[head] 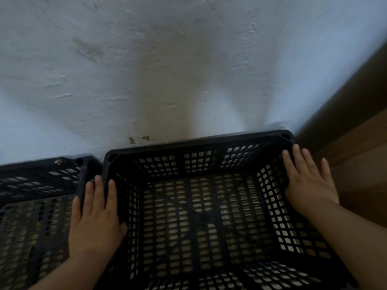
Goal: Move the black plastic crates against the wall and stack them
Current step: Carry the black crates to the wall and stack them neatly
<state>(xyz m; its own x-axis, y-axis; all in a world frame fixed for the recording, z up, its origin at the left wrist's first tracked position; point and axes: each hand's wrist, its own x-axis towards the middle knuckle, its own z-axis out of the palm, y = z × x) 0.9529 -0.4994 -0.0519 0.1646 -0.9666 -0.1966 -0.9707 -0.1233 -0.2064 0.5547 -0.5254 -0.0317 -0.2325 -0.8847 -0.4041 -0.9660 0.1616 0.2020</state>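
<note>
Downward view into a black crate, open side up, mesh walls and mesh bottom, far rim right up against the white wall. Just left of it, a second crate, also black and meshed, far edge likewise by the wall, right rim just beside the first crate's left rim, blurred and partly cut off by the picture edge. Left hand laid over that left rim, fingers straight and stretched toward the wall, the outer ones over the narrow gap between the two crates, thumb on the inner side of the mesh; flat contact, not a closed grasp. Right hand flat on the right rim, fingers straight and slightly spread, tips near the far right corner, nothing clenched. To the right, a brown wooden panel meeting the wall, close beside the crate. Both forearms bare, reaching in from the bottom edge.
</note>
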